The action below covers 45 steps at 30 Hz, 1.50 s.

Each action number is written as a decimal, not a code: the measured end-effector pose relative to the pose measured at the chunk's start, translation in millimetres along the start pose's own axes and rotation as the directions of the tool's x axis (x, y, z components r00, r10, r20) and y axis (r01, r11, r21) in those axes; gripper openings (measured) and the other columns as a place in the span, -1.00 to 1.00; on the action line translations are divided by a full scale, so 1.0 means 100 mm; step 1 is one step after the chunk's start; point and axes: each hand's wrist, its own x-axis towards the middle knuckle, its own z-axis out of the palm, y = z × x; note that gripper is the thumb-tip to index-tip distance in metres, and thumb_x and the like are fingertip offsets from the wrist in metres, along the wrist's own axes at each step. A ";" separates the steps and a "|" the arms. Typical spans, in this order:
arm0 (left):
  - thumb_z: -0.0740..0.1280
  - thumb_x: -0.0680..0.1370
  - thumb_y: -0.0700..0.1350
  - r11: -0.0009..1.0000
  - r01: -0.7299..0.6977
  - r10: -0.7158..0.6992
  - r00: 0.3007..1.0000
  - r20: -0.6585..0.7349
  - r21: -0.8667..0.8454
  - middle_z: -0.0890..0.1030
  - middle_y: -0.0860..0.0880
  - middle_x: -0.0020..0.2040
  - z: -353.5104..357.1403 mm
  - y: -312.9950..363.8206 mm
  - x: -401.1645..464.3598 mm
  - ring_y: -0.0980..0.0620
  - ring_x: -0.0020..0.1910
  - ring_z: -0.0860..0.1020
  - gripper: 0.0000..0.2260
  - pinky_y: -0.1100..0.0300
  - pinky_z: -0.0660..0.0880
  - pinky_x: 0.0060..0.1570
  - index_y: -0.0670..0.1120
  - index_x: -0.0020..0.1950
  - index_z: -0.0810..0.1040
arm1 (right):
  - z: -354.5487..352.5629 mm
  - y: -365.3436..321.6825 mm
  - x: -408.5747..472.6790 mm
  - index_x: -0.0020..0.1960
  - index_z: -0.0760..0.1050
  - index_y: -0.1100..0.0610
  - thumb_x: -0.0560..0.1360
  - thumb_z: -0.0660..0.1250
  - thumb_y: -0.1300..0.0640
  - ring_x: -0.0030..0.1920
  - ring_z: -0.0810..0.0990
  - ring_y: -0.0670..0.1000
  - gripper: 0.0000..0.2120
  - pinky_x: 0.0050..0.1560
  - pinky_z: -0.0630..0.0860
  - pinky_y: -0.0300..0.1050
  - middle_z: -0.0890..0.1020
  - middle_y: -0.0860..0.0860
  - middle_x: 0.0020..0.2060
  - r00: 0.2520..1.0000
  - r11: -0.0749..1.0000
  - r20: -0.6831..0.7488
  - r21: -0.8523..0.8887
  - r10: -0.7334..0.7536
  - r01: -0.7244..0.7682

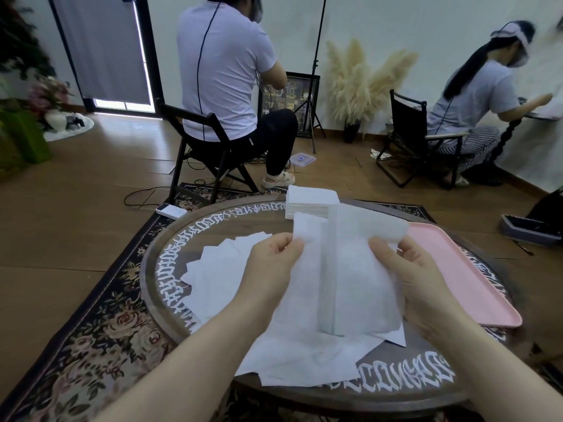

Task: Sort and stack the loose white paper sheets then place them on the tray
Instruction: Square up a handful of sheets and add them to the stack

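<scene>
On the floor left of the round bench (170,239), near its far edge, lies a white power bank (171,211) on the patterned rug (91,336). The bench is dark wood with white lettering around its rim. On its left and near parts lie loose white paper sheets (219,278), spread and overlapping, some reaching toward the near rim.

Above those sheets, over the middle of the bench, the left hand (271,266) pinches the upper left corner of a held sheet (350,269) between thumb and fingers. This sheet is lifted off the bench, hanging with a vertical fold down its middle, and its lower edge reaches the loose sheets below. The right hand (417,275) grips the sheet's upper right corner, thumb in front, fingers curled behind. The two hands are apart, one at each side of the sheet.

At the far edge of the bench, behind the held sheet, stands a neat stack of white sheets (310,202).

On the right side of the bench lies a pink tray (475,287), angled, its near corner at the bench's rim. No sheet can be seen on it.

Beyond the bench, two seated people (225,71) face away on folding chairs.
</scene>
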 end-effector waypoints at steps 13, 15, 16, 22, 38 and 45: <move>0.23 0.64 -0.15 0.983 0.084 -0.044 0.972 0.232 -0.166 0.70 -0.05 -0.02 0.16 0.02 -0.06 0.00 -0.10 0.60 -0.80 0.16 0.54 -0.19 -0.04 0.08 0.66 | 0.12 0.05 -0.02 0.15 0.57 0.14 0.56 0.29 0.20 -0.11 0.72 0.00 -0.81 -0.23 0.64 -0.21 0.74 0.05 -0.04 1.000 0.997 0.003 -0.074 0.015 -0.015; 0.23 0.63 -0.18 0.981 0.091 -0.049 0.970 0.237 -0.169 0.68 -0.05 -0.02 0.16 0.02 -0.06 0.00 -0.12 0.58 -0.79 0.19 0.54 -0.23 -0.04 0.08 0.66 | 0.12 0.06 -0.02 0.13 0.57 0.12 0.56 0.29 0.19 -0.12 0.72 -0.02 -0.82 -0.24 0.63 -0.22 0.74 0.03 -0.05 1.000 0.997 -0.009 -0.081 0.005 -0.006; 0.23 0.62 -0.20 0.982 0.089 -0.047 0.969 0.242 -0.167 0.68 -0.05 -0.02 0.16 0.02 -0.06 0.01 -0.12 0.58 -0.79 0.20 0.54 -0.23 -0.04 0.08 0.66 | 0.12 0.06 -0.02 0.12 0.57 0.12 0.56 0.29 0.19 -0.12 0.72 -0.02 -0.83 -0.25 0.62 -0.23 0.74 0.03 -0.06 1.000 0.996 -0.017 -0.087 -0.002 0.000; 0.22 0.62 -0.20 0.984 0.072 -0.027 0.965 0.261 -0.164 0.70 0.00 -0.05 0.16 0.02 -0.06 0.04 -0.15 0.59 -0.75 0.20 0.54 -0.23 0.01 0.00 0.69 | 0.13 0.04 -0.03 0.11 0.57 0.10 0.56 0.30 0.20 -0.14 0.72 -0.05 -0.84 -0.28 0.60 -0.26 0.74 -0.02 -0.09 0.998 0.992 -0.039 -0.124 -0.042 0.037; 0.22 0.64 -0.25 0.995 -0.078 0.087 0.985 0.152 -0.062 0.70 -0.01 0.06 0.27 -0.09 -0.15 0.01 0.06 0.66 -0.80 0.06 0.59 0.09 -0.02 0.14 0.57 | 0.20 0.09 -0.07 0.18 0.53 0.12 0.61 0.24 0.17 -0.09 0.71 0.00 -0.82 -0.23 0.61 -0.23 0.73 0.04 -0.03 0.998 0.980 0.003 -0.194 -0.055 0.055; 0.20 0.65 -0.19 0.974 -0.027 0.042 0.997 0.063 -0.226 0.72 0.02 -0.05 0.23 -0.05 -0.11 0.10 -0.12 0.68 -0.82 0.26 0.57 -0.24 -0.04 0.12 0.59 | 0.20 0.07 -0.08 0.34 0.37 0.02 0.33 0.40 -0.14 0.22 0.55 -0.10 -0.37 0.19 0.52 -0.13 0.57 -0.10 0.21 0.997 0.935 -0.010 -0.348 -0.072 0.064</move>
